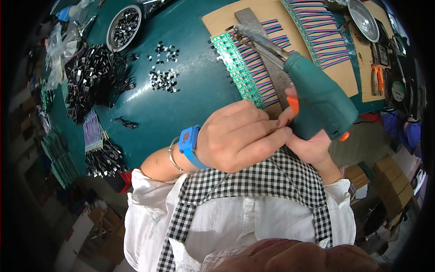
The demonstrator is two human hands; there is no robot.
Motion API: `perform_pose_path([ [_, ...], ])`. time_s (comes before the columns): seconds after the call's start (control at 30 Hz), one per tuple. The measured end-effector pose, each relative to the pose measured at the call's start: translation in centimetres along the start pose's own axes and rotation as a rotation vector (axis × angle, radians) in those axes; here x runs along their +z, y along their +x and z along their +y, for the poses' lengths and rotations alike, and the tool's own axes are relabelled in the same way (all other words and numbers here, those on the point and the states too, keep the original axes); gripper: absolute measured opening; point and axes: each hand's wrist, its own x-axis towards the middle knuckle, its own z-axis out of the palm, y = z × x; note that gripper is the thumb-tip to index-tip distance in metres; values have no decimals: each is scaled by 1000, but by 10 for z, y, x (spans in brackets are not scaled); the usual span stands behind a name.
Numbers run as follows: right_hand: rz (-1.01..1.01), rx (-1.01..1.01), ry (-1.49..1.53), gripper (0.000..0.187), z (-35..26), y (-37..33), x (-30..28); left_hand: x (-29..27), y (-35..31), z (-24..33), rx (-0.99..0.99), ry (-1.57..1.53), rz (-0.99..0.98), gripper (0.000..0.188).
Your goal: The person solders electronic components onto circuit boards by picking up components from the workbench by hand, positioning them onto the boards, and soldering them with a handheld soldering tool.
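My right hand [312, 148] is wrapped round a dark green soldering gun [317, 93] with an orange trigger. Its metal tip points up and to the left, above a green circuit board panel [238, 68] with rows of short coloured wires. My left hand [238, 133], with a blue strap at the wrist, is closed. Its fingertips meet the right hand's fingers just below the gun; whatever they pinch is hidden. Beneath the gun, a flat grey metal bar [273, 68] lies across the wires on a brown board [217, 20].
A second wired panel [312, 34] lies at the far right, near a metal dish [364, 20] and orange-handled pliers [377, 80]. Leftward on the green table are a bowl of small black parts [124, 28], loose connectors [164, 80], black cables [97, 81] and bundled wires [94, 131].
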Motion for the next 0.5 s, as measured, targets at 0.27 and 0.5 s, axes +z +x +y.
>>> perform_pose_path([
  [0.27, -20, 188, 148, 67, -1, -6, 0, -3, -6, 6, -533, -252, -116, 20],
  [0.5, -85, 81, -25, 66, 5, -9, 4, -14, -20, 11, -885, -462, -190, 4],
])
